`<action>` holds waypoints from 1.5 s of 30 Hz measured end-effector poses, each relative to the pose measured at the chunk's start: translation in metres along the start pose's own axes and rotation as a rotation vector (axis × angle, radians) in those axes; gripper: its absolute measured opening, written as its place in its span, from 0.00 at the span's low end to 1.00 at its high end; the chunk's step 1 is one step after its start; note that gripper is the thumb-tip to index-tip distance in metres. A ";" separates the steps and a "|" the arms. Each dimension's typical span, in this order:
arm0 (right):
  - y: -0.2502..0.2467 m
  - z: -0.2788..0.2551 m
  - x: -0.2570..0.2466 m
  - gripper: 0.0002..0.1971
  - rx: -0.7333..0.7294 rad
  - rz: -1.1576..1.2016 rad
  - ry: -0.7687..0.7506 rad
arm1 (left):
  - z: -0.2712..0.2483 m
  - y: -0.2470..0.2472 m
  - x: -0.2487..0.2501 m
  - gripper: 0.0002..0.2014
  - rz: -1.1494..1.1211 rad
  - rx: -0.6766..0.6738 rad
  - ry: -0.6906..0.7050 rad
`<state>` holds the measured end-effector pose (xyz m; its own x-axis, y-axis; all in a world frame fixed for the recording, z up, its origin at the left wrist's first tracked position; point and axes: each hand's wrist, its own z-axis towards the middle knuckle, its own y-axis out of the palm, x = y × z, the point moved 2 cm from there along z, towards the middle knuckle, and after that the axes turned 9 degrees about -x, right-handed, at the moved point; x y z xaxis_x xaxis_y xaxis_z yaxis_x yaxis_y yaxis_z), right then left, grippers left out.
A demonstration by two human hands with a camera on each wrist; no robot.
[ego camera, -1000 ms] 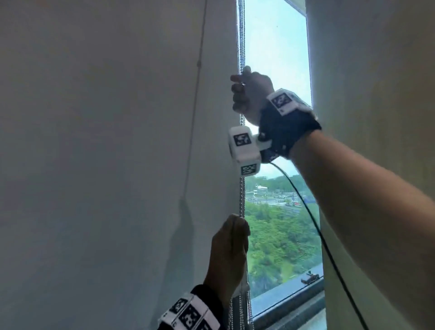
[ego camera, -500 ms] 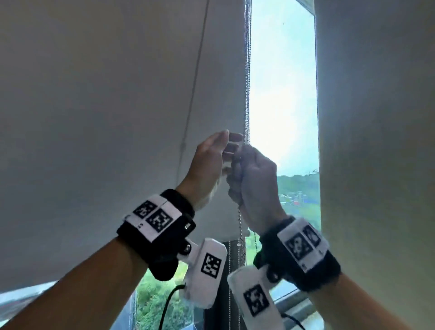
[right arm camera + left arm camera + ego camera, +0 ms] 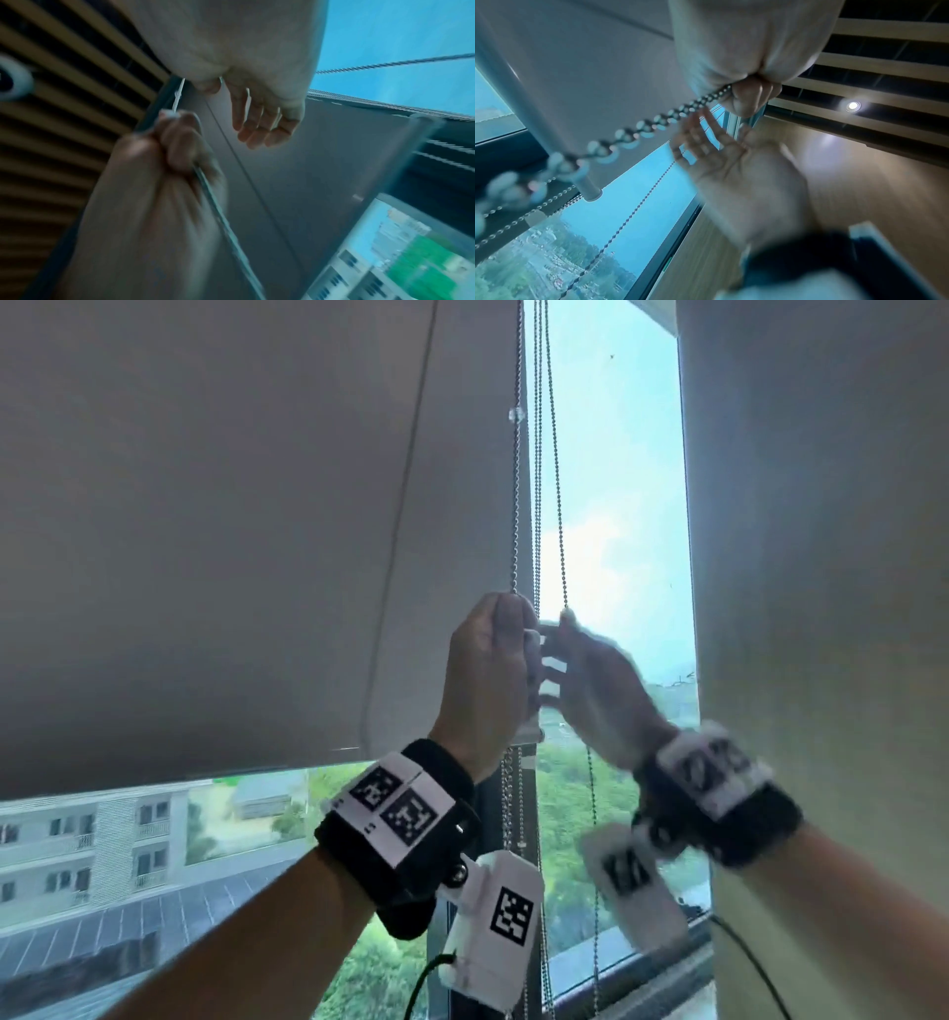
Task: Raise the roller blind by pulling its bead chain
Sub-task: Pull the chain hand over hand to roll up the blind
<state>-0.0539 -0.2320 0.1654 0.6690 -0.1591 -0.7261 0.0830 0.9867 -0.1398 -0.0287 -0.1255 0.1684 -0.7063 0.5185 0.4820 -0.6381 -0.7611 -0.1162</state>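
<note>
left hand [image 3: 488, 670] fisted round bead chain [image 3: 515, 505], which runs vertically beside roller blind [image 3: 231, 531]. right hand [image 3: 595, 685] fingers spread, empty, just right of chain; left nearer.

Beyond the window glass [image 3: 616, 454], a pale building [image 3: 92, 834] stands left of green trees [image 3: 570, 814].

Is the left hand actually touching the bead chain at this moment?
Touching. The left wrist view shows the left hand with fingers curled tight round the bead chain, which runs straight out of the fist. The head view agrees.
</note>
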 end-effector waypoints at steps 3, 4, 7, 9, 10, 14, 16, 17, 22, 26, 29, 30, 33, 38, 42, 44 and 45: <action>-0.005 0.044 -0.052 0.20 -0.002 0.161 -0.032 | -0.012 0.007 -0.006 0.13 0.053 0.008 0.022; -0.003 0.057 -0.065 0.19 0.000 0.182 -0.041 | -0.018 0.007 -0.011 0.14 0.082 0.018 0.016; 0.005 0.085 -0.097 0.15 0.061 0.228 -0.075 | -0.043 0.013 -0.030 0.17 0.123 0.015 0.014; 0.009 0.098 -0.111 0.13 0.151 0.218 -0.097 | -0.063 0.016 -0.046 0.18 0.144 0.016 0.032; 0.011 0.104 -0.115 0.11 0.205 0.196 -0.110 | -0.073 0.017 -0.053 0.19 0.155 0.013 0.028; 0.015 0.112 -0.109 0.17 0.330 0.175 -0.172 | -0.087 0.007 -0.064 0.16 0.110 -0.071 -0.063; 0.017 0.110 -0.101 0.17 0.323 0.226 -0.219 | -0.082 -0.001 -0.062 0.14 -0.007 -0.144 -0.136; 0.019 0.107 -0.098 0.18 0.309 0.263 -0.239 | -0.078 -0.005 -0.060 0.14 -0.041 -0.166 -0.151; 0.032 0.081 -0.083 0.21 0.205 0.353 -0.261 | -0.051 -0.029 -0.047 0.18 -0.004 -0.077 -0.196; 0.038 0.039 -0.047 0.21 0.108 0.299 -0.199 | -0.032 -0.039 -0.023 0.16 -0.006 -0.034 -0.161; 0.047 0.004 -0.008 0.15 0.008 0.313 -0.191 | -0.020 -0.037 -0.017 0.18 0.010 -0.054 -0.153; 0.049 -0.007 0.003 0.16 -0.003 0.300 -0.184 | -0.018 -0.034 -0.016 0.18 0.020 -0.068 -0.149; 0.051 -0.036 0.032 0.17 0.003 0.247 -0.109 | -0.010 -0.023 -0.011 0.19 0.004 -0.132 -0.127; 0.042 -0.050 0.049 0.20 -0.087 0.259 0.023 | 0.001 -0.011 -0.007 0.16 -0.134 -0.146 -0.177; 0.006 -0.021 0.022 0.14 0.032 0.046 0.093 | -0.002 -0.010 -0.009 0.17 -0.004 -0.059 -0.013; -0.010 0.003 -0.005 0.16 0.127 0.009 0.071 | -0.006 -0.007 -0.011 0.15 0.088 -0.019 0.022; -0.014 0.016 -0.020 0.18 0.147 0.025 0.049 | -0.010 -0.004 -0.013 0.14 0.091 -0.013 0.032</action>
<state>-0.0569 -0.2423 0.1931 0.6355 -0.1327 -0.7606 0.1763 0.9840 -0.0243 -0.0204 -0.1251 0.1538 -0.7706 0.4599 0.4412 -0.5748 -0.8005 -0.1695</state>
